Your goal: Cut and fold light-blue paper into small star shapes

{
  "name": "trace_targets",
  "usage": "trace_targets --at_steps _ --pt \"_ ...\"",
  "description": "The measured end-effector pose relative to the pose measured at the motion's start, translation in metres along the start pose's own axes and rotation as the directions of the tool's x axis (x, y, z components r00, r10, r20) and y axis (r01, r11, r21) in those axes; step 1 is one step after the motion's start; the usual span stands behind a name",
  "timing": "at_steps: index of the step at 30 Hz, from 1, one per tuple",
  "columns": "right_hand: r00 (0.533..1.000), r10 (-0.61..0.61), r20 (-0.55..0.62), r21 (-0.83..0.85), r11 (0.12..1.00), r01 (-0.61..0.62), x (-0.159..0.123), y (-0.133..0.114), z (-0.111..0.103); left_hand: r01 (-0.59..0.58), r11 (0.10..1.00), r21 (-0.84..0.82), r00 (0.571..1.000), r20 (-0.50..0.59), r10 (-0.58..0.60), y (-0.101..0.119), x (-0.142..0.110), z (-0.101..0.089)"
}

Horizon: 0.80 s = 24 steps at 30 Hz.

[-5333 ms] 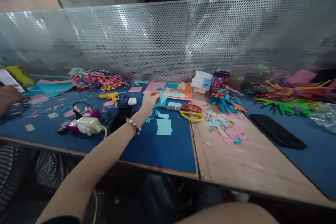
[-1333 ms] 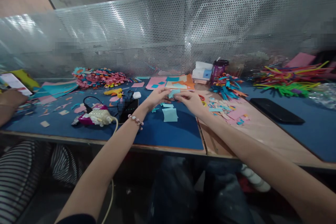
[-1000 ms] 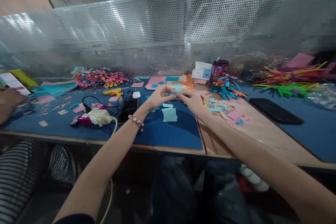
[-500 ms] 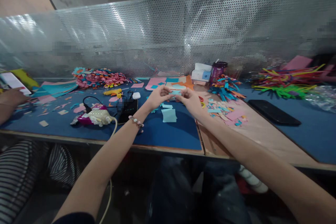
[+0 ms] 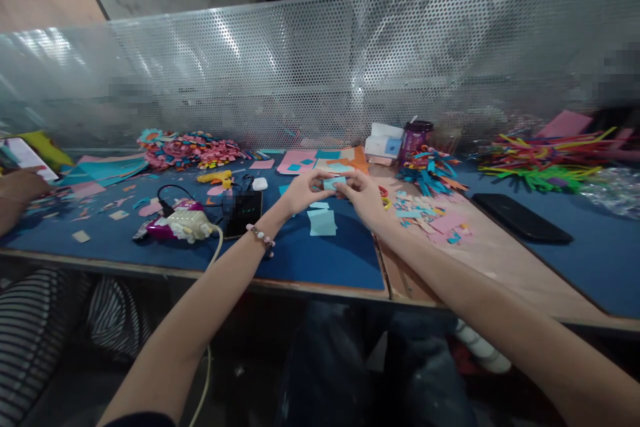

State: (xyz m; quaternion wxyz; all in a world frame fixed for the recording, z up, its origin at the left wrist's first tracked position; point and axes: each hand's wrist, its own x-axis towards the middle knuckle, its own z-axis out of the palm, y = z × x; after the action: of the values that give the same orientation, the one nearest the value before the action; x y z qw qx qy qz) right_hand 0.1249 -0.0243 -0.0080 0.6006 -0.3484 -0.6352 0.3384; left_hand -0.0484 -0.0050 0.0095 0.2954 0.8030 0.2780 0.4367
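A small light-blue paper piece (image 5: 333, 183) is held above the blue table mat (image 5: 320, 260) between my two hands. My left hand (image 5: 301, 191), with a bead bracelet on the wrist, pinches its left side with closed fingers. My right hand (image 5: 364, 195) pinches its right side the same way. Just below the hands lie light-blue paper squares (image 5: 323, 221) on the mat. Red and yellow scissors (image 5: 384, 196) lie mostly hidden behind my right hand.
A black device (image 5: 241, 211), a glue gun (image 5: 215, 177), and a pink and white object with a cable (image 5: 179, 226) lie to the left. Paper scraps (image 5: 431, 221) and a black phone (image 5: 521, 217) lie to the right. Another person's hand (image 5: 17, 184) is at the far left. A perforated metal screen (image 5: 320, 73) backs the table.
My right hand has come in and joined the left on the blue paper piece. Both hands have drawn slightly toward me, and the piece is now held between them.
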Motion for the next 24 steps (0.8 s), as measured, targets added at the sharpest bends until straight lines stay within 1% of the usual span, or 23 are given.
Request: trace_targets --at_steps 3,6,9,13,15,18,20,24 --pt "1.000 -0.012 0.001 -0.032 0.999 0.012 0.000 0.001 -0.001 0.010 0.999 0.031 1.000 -0.025 -0.009 0.000 -0.001 0.002" --pt "0.999 -0.049 0.014 -0.080 0.996 0.050 0.001 0.004 -0.004 0.047 0.999 0.009 0.998 -0.040 -0.046 -0.002 0.000 0.001" --pt "0.996 -0.078 0.045 -0.074 0.994 0.081 0.002 0.005 -0.008 0.073 0.993 -0.087 0.996 -0.052 -0.078 -0.005 0.002 -0.001" --pt "0.987 -0.092 0.128 -0.072 0.992 0.102 0.002 0.002 -0.011 0.096 0.957 -0.273 0.990 -0.069 -0.119 -0.006 0.003 -0.004" --pt "0.985 -0.078 0.151 -0.101 0.990 0.094 0.001 0.000 -0.012 0.125 0.934 -0.335 0.987 -0.057 -0.152 -0.005 0.002 -0.005" --pt "0.989 -0.058 0.139 -0.215 0.973 0.088 0.000 -0.005 -0.013 0.189 0.900 -0.393 0.979 0.000 -0.206 -0.002 0.000 -0.003" --pt "0.987 -0.067 0.147 -0.279 0.954 0.107 -0.001 -0.007 -0.014 0.249 0.860 -0.445 0.966 0.046 -0.256 0.000 -0.002 -0.001" --pt "0.978 -0.115 0.175 -0.356 0.918 0.172 0.000 -0.008 -0.016 0.304 0.797 -0.523 0.945 0.061 -0.320 0.003 -0.003 0.001"
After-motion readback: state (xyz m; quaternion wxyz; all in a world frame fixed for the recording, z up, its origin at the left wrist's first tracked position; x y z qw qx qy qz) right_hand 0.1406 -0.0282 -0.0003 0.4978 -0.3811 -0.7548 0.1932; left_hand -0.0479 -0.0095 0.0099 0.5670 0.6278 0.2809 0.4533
